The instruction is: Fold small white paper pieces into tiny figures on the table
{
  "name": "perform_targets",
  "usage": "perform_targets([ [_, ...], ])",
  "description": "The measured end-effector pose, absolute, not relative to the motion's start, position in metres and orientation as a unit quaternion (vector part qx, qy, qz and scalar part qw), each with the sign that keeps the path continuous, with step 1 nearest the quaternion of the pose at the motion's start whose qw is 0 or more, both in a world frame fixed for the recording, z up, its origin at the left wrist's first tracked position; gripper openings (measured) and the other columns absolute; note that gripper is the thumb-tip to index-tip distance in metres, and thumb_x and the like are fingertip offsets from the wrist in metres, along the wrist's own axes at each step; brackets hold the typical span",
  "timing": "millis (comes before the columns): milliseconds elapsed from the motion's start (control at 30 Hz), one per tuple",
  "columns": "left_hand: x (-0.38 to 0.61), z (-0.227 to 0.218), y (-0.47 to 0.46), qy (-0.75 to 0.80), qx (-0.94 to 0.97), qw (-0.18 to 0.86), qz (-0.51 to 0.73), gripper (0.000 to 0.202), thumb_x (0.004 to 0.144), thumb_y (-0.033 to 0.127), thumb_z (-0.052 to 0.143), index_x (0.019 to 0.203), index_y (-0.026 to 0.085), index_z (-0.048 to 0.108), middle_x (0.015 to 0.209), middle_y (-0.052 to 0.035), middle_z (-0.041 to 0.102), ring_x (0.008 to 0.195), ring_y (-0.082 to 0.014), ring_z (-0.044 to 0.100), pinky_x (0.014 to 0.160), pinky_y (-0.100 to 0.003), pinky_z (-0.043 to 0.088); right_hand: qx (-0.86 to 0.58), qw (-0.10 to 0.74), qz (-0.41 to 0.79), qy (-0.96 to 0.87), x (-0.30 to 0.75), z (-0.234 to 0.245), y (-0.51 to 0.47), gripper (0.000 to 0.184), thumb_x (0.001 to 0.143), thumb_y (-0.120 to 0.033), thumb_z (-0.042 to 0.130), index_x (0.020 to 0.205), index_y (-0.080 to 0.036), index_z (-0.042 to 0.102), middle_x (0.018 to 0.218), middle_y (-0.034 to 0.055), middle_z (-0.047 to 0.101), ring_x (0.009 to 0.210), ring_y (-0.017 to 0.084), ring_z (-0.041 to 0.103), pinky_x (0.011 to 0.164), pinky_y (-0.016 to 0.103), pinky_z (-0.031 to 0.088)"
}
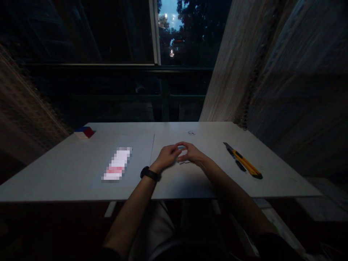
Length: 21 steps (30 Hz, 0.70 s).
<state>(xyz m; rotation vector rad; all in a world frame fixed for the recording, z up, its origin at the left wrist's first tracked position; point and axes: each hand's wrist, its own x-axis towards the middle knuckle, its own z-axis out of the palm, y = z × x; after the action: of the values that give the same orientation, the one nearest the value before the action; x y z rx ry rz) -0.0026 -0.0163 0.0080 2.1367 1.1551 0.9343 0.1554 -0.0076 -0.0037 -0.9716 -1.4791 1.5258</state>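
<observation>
Left hand (165, 158), right hand (193, 152): fingers (183, 158) kinda half-curled, grip can't be told; dark sliver (182, 163) is seen at their 6 o'clock.

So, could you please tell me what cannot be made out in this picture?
All in the head view:
Anything held between the left hand and right hand: too small and dim.
Content of the bright rectangle: blurred by pixelation.
Thin object beyond the hands: too small to identify.
Right sleeve: cut off by the bottom edge.
</observation>
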Motion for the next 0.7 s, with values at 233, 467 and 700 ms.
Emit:
perform_targets([
  [233, 0.0002, 0.0094, -0.0183, 0.422, 0.799, 0.254, 0.344, 0.027, 0.079, 0.034, 0.047, 0.061, 0.015, 0.051, 0.057, 0.0030, 0.046, 0.058, -0.0096, 0.041, 0.054, -0.022, 0.031, -0.435, 0.402, 0.588, -0.551, 0.1524, -0.0012, -0.0071, 0.061, 0.040, -0.002, 0.066, 0.098, -0.019, 0.058, 0.064, -0.0027, 0.062, 0.047, 0.014, 0.058, 0.049, 0.030, 0.051],
  [467, 0.0006, 0.0101, -0.0185, 0.422, 0.815, 0.206, 0.340, 0.022, 0.081, 0.029, 0.045, 0.067, 0.015, 0.055, 0.063, 0.0007, 0.053, 0.062, -0.0114, 0.046, 0.058, -0.024, 0.034, -0.427, 0.416, 0.583, -0.551, 0.1497, 0.0015, -0.0107, 0.061, 0.041, -0.003, 0.068, 0.098, -0.020, 0.057, 0.068, -0.0021, 0.063, 0.050, 0.014, 0.059, 0.049, 0.031, 0.052],
  [700, 0.0001, 0.0109, -0.0205, 0.420, 0.827, 0.160, 0.337, 0.021, 0.083, 0.026, 0.043, 0.072, 0.016, 0.057, 0.070, -0.0019, 0.057, 0.066, -0.0125, 0.049, 0.062, -0.025, 0.035, -0.447, 0.425, 0.579, -0.534, 0.1486, 0.0024, -0.0098, 0.057, 0.040, -0.001, 0.067, 0.094, -0.017, 0.059, 0.068, -0.0006, 0.061, 0.051, 0.014, 0.058, 0.048, 0.029, 0.052],
])
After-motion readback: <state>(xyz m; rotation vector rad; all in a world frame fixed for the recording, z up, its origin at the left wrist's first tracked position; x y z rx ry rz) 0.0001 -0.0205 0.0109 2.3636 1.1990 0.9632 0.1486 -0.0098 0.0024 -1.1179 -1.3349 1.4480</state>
